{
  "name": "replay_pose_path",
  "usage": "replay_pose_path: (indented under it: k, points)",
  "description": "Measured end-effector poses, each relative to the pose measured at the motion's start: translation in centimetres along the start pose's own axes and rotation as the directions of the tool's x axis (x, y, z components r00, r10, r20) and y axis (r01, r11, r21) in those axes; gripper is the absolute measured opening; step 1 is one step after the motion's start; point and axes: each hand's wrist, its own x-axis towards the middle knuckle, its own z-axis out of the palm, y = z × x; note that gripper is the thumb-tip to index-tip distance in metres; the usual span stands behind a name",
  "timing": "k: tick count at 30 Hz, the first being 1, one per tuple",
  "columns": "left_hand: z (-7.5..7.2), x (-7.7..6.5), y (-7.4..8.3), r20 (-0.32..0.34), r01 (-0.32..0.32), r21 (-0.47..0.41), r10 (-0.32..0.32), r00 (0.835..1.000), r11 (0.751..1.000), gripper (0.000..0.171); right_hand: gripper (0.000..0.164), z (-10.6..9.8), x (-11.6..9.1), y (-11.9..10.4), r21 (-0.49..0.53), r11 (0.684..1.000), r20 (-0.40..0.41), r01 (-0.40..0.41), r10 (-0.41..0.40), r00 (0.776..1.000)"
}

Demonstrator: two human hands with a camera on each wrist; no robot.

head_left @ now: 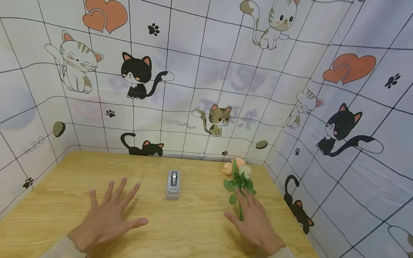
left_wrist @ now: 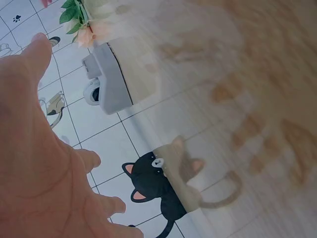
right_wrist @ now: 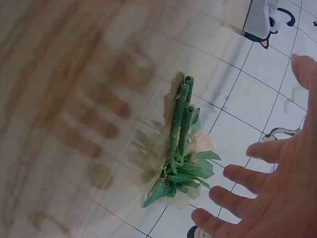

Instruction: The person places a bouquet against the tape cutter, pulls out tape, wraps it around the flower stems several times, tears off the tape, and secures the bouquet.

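My left hand point(head_left: 108, 216) is spread wide over the left part of the wooden table point(head_left: 193, 222), fingers straight and holding nothing. To its right, at mid-table, stands a grey tape dispenser point(head_left: 172, 193); the left wrist view shows this dispenser point(left_wrist: 113, 82) side-on, beyond the thumb. A bunch of peach and white roses point(head_left: 239, 177) with green leaves lies toward the table's right side. Over its stems hovers my right hand point(head_left: 255, 222), fingers extended. Seen from the right wrist, the thick green stems point(right_wrist: 182, 119) are apart from the fingers point(right_wrist: 247, 178).
A white curtain point(head_left: 180, 89) with a grid and cartoon cats hangs behind the table, and another stretch point(head_left: 371, 186) runs along the right. The glossy tabletop point(left_wrist: 208, 124) mirrors the hands and objects.
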Motion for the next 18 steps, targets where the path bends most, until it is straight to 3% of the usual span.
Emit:
replay_pose_path:
  k: [9, 18]
  points:
    - [-0.2, 0.4, 1.4, -0.027, -0.013, 0.008, 0.013, 1.000, 1.000, 0.109, 0.088, -0.2, 1.0, 0.1, 0.028, 0.995, -0.060, -0.092, 0.093, 0.994]
    - [-0.2, 0.5, 2.5, -0.039, -0.031, 0.029, 0.032, 0.999, 0.999, 0.106, 0.067, -0.1, 1.8, 0.5, 0.073, 0.992, -0.073, -0.098, 0.104, 0.992]
